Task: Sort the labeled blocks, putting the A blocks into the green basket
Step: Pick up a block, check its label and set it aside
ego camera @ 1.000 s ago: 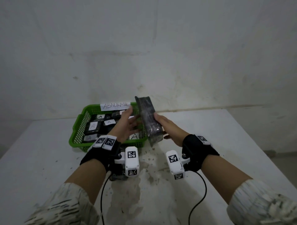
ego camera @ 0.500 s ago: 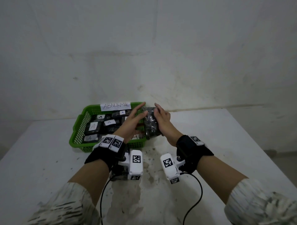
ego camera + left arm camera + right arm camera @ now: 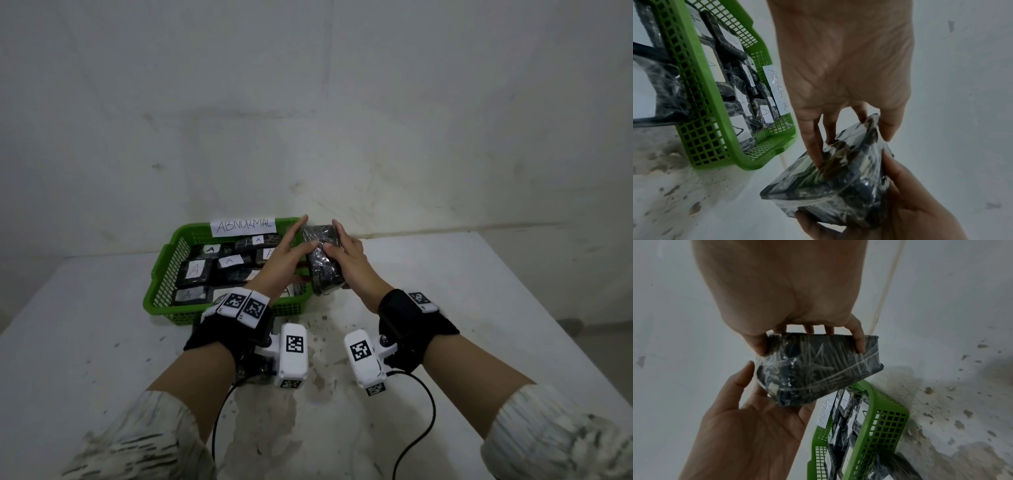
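Observation:
A dark block [image 3: 322, 263] wrapped in clear plastic is held between both hands, just right of the green basket [image 3: 164, 274]; no label shows on it. My left hand [image 3: 291, 246] holds its left side, thumb on top and fingers stretched along it. My right hand [image 3: 339, 240] grips the right side. In the left wrist view the left hand [image 3: 838, 65] pinches the end of the block [image 3: 838, 178]. The right hand [image 3: 787, 288] clasps the block [image 3: 818, 366] by thumb and fingers. Several black blocks with white A labels [image 3: 195, 270] lie in the basket.
A paper sign reading ABNORMAL [image 3: 247, 226] hangs on the basket's far rim. The white table [image 3: 479, 308] is stained near its middle and ends at a wall behind the basket. Black cables [image 3: 424, 428] run from the wrist cameras toward me.
The block stood tall and tilted between the hands a second ago; it now lies lower and flatter. Both hands have closed in on it, the right one coming over its top.

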The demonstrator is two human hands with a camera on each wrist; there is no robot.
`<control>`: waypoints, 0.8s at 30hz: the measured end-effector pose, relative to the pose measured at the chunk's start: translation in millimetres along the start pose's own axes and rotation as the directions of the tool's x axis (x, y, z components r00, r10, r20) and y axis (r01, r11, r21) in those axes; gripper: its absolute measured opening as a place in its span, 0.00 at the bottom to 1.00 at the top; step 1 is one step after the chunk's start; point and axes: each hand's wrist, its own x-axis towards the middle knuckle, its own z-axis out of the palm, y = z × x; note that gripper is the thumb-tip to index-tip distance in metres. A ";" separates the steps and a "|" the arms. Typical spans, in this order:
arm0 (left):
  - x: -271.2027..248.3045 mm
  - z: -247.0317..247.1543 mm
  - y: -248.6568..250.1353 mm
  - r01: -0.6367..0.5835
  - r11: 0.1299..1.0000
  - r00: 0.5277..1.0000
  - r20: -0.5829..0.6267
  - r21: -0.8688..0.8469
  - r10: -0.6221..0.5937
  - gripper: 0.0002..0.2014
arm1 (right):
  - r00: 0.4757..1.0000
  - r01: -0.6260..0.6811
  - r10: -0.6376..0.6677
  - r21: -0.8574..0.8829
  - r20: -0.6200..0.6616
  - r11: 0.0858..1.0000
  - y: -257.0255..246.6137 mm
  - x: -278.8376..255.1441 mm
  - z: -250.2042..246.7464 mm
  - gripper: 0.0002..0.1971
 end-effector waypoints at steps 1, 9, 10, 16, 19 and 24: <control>0.0 0.6 -0.8 0.001 1.000 1.000 0.009 -0.006 -0.001 0.28 | 1.000 -0.008 0.008 -0.001 -0.002 1.000 -1.2 -0.6 -0.1 0.35; 0.2 -3.0 0.2 0.039 0.999 0.999 -0.017 0.006 -0.039 0.29 | 0.998 -0.040 0.033 0.112 0.058 0.993 -1.5 -2.0 -3.1 0.42; -0.5 -2.8 -0.5 0.044 0.999 0.999 -0.012 0.009 -0.044 0.29 | 0.998 -0.035 0.028 0.135 0.053 0.990 -2.2 -1.5 -3.0 0.42; -4.6 -4.2 1.7 0.051 0.998 0.999 -0.002 -0.044 -0.051 0.25 | 0.989 -0.003 -0.012 0.096 0.148 0.995 -3.9 -9.1 -2.3 0.40; -5.3 -3.6 0.1 0.048 0.998 0.999 0.026 -0.048 -0.047 0.26 | 0.989 -0.005 -0.015 0.133 0.149 0.991 -4.4 -11.2 -5.9 0.36; -10.0 2.7 1.7 0.007 0.996 0.998 0.064 0.093 -0.013 0.25 | 0.994 -0.068 0.045 0.236 0.102 0.969 -13.1 -17.8 -9.9 0.33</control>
